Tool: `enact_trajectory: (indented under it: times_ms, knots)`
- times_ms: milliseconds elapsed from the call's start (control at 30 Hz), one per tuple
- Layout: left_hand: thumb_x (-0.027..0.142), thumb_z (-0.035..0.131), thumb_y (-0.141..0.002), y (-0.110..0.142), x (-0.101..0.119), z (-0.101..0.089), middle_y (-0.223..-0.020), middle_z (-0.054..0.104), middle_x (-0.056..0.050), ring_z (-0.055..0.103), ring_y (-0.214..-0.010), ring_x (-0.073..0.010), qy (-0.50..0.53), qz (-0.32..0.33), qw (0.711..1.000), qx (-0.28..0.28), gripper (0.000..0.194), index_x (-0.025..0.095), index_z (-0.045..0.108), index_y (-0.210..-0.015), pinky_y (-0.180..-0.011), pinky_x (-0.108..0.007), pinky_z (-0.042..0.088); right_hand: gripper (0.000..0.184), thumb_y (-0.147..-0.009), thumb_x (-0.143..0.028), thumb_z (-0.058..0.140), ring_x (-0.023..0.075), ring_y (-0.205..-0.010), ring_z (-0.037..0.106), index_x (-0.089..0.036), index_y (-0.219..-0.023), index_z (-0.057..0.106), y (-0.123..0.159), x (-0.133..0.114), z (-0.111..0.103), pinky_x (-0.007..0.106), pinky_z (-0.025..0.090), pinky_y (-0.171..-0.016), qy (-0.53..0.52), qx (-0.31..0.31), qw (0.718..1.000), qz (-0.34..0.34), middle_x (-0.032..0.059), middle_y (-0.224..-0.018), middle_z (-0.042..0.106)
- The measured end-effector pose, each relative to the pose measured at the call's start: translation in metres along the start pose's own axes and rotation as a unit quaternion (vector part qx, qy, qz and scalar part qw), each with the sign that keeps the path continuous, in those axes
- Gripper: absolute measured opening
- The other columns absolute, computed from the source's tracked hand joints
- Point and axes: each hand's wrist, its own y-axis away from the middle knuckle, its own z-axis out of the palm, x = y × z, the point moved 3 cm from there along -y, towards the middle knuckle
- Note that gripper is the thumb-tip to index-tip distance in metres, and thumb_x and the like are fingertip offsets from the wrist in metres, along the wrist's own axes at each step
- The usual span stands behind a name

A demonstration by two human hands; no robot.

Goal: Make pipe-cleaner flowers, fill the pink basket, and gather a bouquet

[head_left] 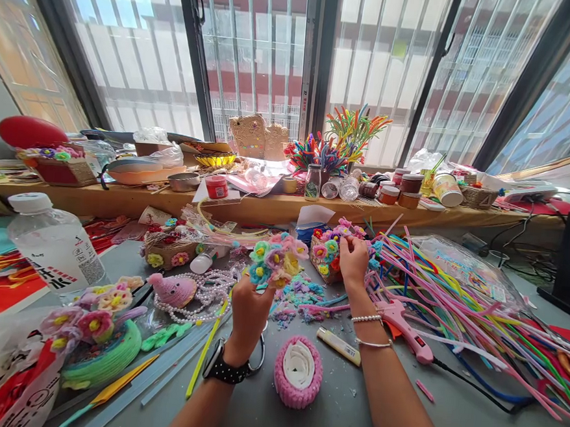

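Note:
My left hand [249, 312] is closed round the stems of a bunch of pipe-cleaner flowers [276, 260], held upright over the grey table [349, 407]. My right hand [354, 260] reaches forward, its fingers pinched on a small flower at the rim of a little woven basket of flowers [325, 254]. A pink fuzzy bowl with a white lining [298, 371] sits just in front of both wrists. A lighter [338, 345] and a pink glue gun [406, 329] lie beside my right forearm.
A big heap of coloured pipe cleaners [459, 304] covers the right side. At left stand a plastic water bottle [56, 244], a green flower basket [102, 350], pearl strings [206, 294] and a pink knitted figure [175, 289]. A wooden sill [266, 206] holds jars and clutter.

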Motion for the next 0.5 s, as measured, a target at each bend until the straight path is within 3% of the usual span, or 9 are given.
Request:
enact_trajectory:
  times_ms: [300,500]
  knots:
    - [0.028,0.054,-0.067,-0.001,0.002,-0.001,-0.050,0.060,-0.005,0.059,-0.061,-0.0176,0.004,0.001,1.000,-0.003,0.022,0.018,0.058,-0.048,-0.051,-0.024,0.039,0.026,-0.068,-0.039,0.042,0.0139,-0.053,0.051,-0.015,-0.071,0.052,-0.007,0.015,0.002,0.026,0.042,-0.050,-0.121,-0.005,0.988,0.098,0.0024,-0.060,0.058]
    - [0.028,0.055,-0.066,-0.002,0.003,-0.002,-0.055,0.063,-0.006,0.058,-0.057,-0.0154,-0.003,0.008,1.000,0.004,0.024,0.017,0.057,-0.045,-0.049,-0.023,0.038,0.021,-0.067,-0.037,0.042,0.0144,-0.054,0.057,-0.017,-0.072,0.047,-0.013,0.016,0.005,0.027,0.048,-0.049,-0.194,-0.030,0.972,0.127,0.0013,-0.063,0.059]
